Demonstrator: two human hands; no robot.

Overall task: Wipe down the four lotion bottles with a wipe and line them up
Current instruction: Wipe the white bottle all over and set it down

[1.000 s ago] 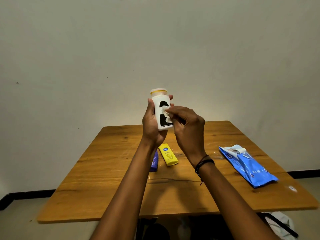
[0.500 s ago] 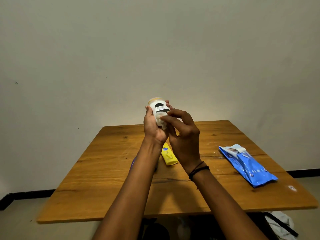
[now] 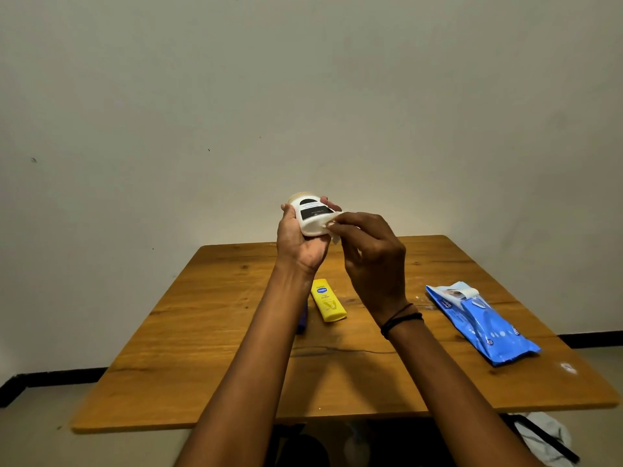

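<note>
Above table [image 3: 202,365], one bottle [image 3: 312,215], one wipe [image 3: 334,235]

the left arm [image 3: 259,345] hides most of the purple bottle [image 3: 302,321]. words on the white bottle [image 3: 312,218] are too small to read. the right hand [image 3: 374,261] covers most of the wipe [image 3: 334,238].

A wooden table [image 3: 209,365] with rounded corners carries a yellow tube [image 3: 327,300] lying flat near its middle. Just left of it lies a dark blue bottle [image 3: 302,323], mostly hidden. A blue pack of wipes [image 3: 482,325] lies well apart on the right, its flap peeled open, and a small white scrap [image 3: 568,367] sits near the right front corner
</note>
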